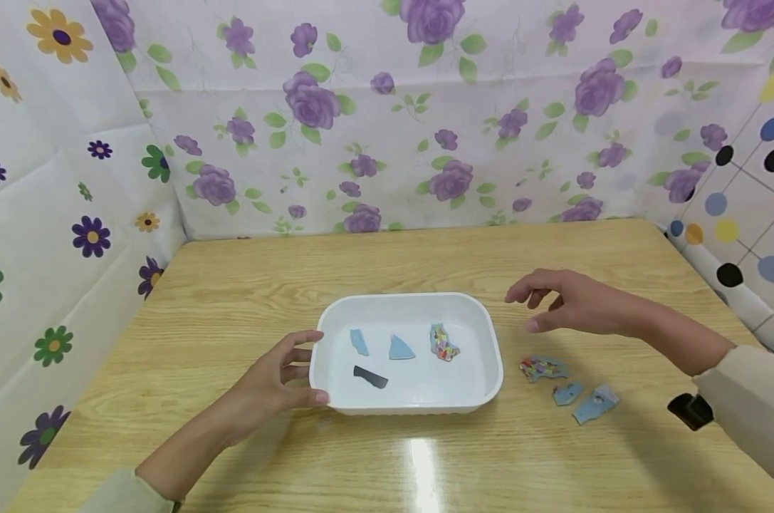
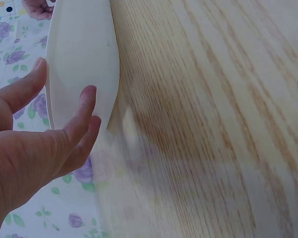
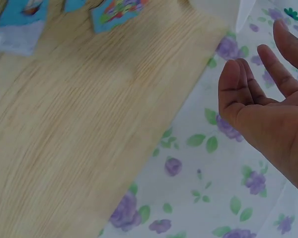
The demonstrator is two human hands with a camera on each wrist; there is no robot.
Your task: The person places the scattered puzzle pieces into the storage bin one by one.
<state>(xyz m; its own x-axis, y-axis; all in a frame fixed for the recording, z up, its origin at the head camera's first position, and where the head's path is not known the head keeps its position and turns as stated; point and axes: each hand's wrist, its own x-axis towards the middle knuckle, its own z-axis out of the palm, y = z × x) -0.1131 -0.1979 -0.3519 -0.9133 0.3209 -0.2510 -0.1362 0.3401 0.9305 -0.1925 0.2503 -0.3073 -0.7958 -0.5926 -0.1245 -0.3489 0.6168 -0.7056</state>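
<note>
A white plastic tray stands on the table, with several flat pieces lying apart inside it. Among them are a blue triangular piece, a slim blue piece, a black piece and a multicoloured piece. My left hand touches the tray's left end, thumb and fingers spread along the rim. To the right of the tray my right hand hovers above the table, fingers loosely bent and holding nothing. Below it lie a colourful piece, a small blue piece and a blue-and-white piece.
The wood-grain table is bordered by a purple-flowered cloth at the back. Patterned cloths hang at both sides, daisies on the left and coloured dots on the right. A black band shows at the right sleeve.
</note>
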